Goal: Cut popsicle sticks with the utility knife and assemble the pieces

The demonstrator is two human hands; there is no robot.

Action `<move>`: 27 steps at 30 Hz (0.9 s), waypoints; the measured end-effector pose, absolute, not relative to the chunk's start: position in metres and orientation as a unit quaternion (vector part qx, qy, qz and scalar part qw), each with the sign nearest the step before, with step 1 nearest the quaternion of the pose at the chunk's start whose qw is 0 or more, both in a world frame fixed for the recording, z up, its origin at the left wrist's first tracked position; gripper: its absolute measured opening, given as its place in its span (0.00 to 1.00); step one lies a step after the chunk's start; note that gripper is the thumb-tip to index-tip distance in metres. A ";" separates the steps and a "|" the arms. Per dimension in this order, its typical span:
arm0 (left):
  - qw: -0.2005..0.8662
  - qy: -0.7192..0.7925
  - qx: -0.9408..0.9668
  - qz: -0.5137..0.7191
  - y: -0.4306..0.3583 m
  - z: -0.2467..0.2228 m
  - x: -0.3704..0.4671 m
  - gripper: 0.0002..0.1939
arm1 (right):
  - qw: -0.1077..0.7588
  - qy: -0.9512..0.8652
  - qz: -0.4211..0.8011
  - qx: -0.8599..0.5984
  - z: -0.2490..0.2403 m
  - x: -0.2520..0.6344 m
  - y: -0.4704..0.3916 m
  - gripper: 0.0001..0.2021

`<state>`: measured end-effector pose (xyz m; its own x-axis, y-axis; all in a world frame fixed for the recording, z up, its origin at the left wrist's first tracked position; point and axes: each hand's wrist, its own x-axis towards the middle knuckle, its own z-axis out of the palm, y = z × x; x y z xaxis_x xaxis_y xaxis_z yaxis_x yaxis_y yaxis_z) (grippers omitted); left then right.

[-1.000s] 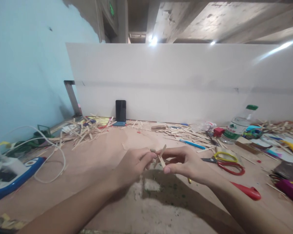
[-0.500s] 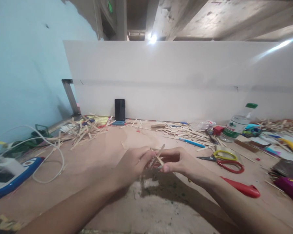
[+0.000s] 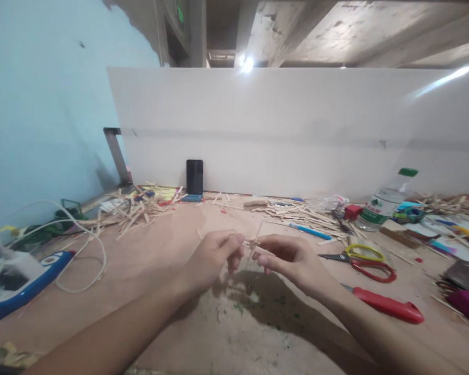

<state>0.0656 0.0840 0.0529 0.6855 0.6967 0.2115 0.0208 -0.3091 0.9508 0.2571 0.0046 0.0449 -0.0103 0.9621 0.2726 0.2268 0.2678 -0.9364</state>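
Between my two hands, a little above the table, is a small piece of crossed thin wooden sticks (image 3: 254, 247), partly blurred. My left hand (image 3: 221, 255) is closed, thumb and fingers pinching its left end. From the other side my right hand (image 3: 287, 256) pinches a stick of the same piece between thumb and fingers. Fingers hide part of where the sticks meet. To the right of my right hand lie scissors (image 3: 365, 260) with one yellow and one red handle loop, and a red-handled knife (image 3: 389, 303).
Loose wooden sticks (image 3: 300, 214) lie at the back, with another heap (image 3: 135, 213) at back left. A blue pen (image 3: 310, 232), a water bottle (image 3: 381, 208) and a purple packet (image 3: 467, 306) are on the right. A phone (image 3: 194, 177) leans on the white board (image 3: 258, 130). A power strip (image 3: 31, 286) lies left.
The crossed sticks have turned between my hands, and one now points more upright. My left fingers have shifted their grip. The view has moved slightly, uncovering more of the red-handled knife.
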 end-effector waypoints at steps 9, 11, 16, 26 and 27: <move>0.552 0.251 0.735 0.305 0.083 0.043 0.068 0.27 | 0.504 -0.711 0.081 -0.483 0.034 0.255 0.002 0.10; 0.544 0.251 0.741 0.304 0.082 0.043 0.068 0.26 | 0.487 -0.728 0.052 -0.480 0.032 0.258 0.002 0.11; 0.512 0.241 0.767 0.304 0.079 0.047 0.065 0.24 | 0.459 -0.769 -0.013 -0.445 0.026 0.264 0.003 0.12; 0.499 0.248 0.780 0.285 0.080 0.043 0.064 0.23 | 0.374 -0.810 -0.133 -0.431 0.033 0.266 0.002 0.14; 0.503 0.246 0.778 0.284 0.080 0.043 0.064 0.23 | 0.372 -0.813 -0.112 -0.433 0.033 0.265 0.002 0.14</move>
<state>0.0645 0.0796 0.0434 0.7178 0.6687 0.1941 0.0972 -0.3723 0.9230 0.2655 0.0022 0.0333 -0.3478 0.6213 0.7021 0.7874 0.6001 -0.1410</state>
